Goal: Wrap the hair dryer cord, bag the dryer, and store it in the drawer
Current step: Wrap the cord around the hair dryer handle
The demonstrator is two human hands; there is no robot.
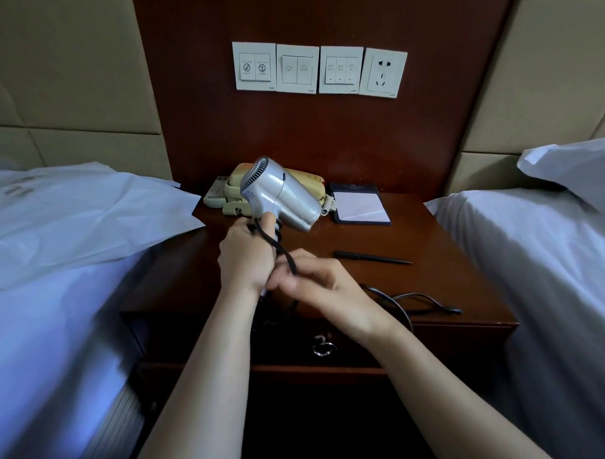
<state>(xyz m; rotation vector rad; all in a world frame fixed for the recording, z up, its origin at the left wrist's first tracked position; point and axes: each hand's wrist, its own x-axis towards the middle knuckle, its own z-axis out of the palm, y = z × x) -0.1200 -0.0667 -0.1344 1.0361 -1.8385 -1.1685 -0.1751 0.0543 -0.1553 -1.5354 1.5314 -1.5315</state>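
Silver dryer (281,197), flat black cord (281,250).

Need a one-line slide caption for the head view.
Left hand grips the hair dryer over the nightstand; right hand pinches its cord.

Both bare forearms reach in from the bottom and meet in the middle. Left hand (247,253) is up higher, fingers wrapped round the handle of the hair dryer (282,196). Right hand (314,281) sits right against the left wrist, back facing up, fingers curled on the cord (287,257).
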